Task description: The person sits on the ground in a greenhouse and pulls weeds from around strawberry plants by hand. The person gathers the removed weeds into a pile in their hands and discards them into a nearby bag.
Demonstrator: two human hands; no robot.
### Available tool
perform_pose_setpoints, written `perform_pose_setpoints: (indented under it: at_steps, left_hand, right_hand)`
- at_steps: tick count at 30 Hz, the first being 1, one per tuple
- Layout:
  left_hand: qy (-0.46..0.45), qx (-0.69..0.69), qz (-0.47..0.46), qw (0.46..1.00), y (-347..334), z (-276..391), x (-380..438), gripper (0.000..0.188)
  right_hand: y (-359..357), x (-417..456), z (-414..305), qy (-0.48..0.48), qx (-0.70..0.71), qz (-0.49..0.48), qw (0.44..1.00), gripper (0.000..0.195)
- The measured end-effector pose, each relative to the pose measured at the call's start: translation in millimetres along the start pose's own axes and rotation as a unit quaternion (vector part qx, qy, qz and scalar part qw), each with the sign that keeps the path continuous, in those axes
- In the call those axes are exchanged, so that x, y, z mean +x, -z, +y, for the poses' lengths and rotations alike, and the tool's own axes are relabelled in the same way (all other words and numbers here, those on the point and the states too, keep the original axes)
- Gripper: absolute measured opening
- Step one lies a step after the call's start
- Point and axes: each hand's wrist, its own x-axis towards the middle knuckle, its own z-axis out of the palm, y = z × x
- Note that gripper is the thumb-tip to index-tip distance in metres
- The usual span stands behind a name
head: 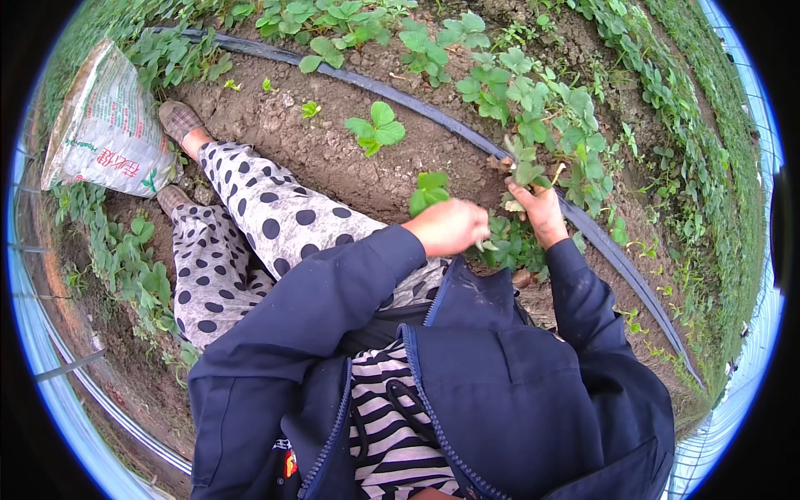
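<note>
My right hand (539, 209) grips a strawberry plant cluster (527, 164) with some dry brown leaf bits, right over the black drip hose (431, 111). To its left, my left hand (451, 226) is blurred, its fingers curled. Pale green stalk-like bits (486, 245) show at its fingertips; whether they are held cannot be made out. Below and between the hands grows a leafy strawberry plant (509, 240), partly covered by my jacket. A small bright green plant (429, 191) stands just behind my left hand.
Another young strawberry plant (377, 128) and small seedlings (310, 109) grow in the bare soil (269, 119). Denser strawberry rows (537, 94) line the hose's far side. A printed white woven sack (115, 125) stands by my shoes (181, 119) at left.
</note>
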Motion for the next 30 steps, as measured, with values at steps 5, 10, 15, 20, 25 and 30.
perform_pose_setpoints:
  at_steps: [5,10,15,20,25,30]
  left_hand:
    - [0.075,0.007,0.065,0.995,-8,-34,2,0.018]
    - [0.189,-0.058,-0.063,0.978,-10,-12,16,0.022]
    - [0.176,0.017,-0.028,0.984,-9,-11,22,0.049]
    - [0.118,0.085,-0.017,0.989,-25,-27,18,0.03]
    - [0.192,0.02,0.057,0.979,5,-25,15,0.021]
    - [0.125,0.059,0.102,0.985,-2,-35,18,0.021]
  right_hand:
    - [3,-16,1,-0.082,0.078,-0.089,0.99,0.019]
    - [-2,-35,-4,-0.178,-0.029,-0.094,0.979,0.018]
    - [-19,-32,-4,-0.179,-0.116,-0.124,0.969,0.023]
    - [-28,-31,0,-0.21,-0.075,-0.13,0.966,0.021]
    - [-41,-29,7,-0.214,-0.049,-0.1,0.97,0.023]
    - [-44,-20,45,-0.185,-0.052,-0.085,0.978,0.027]
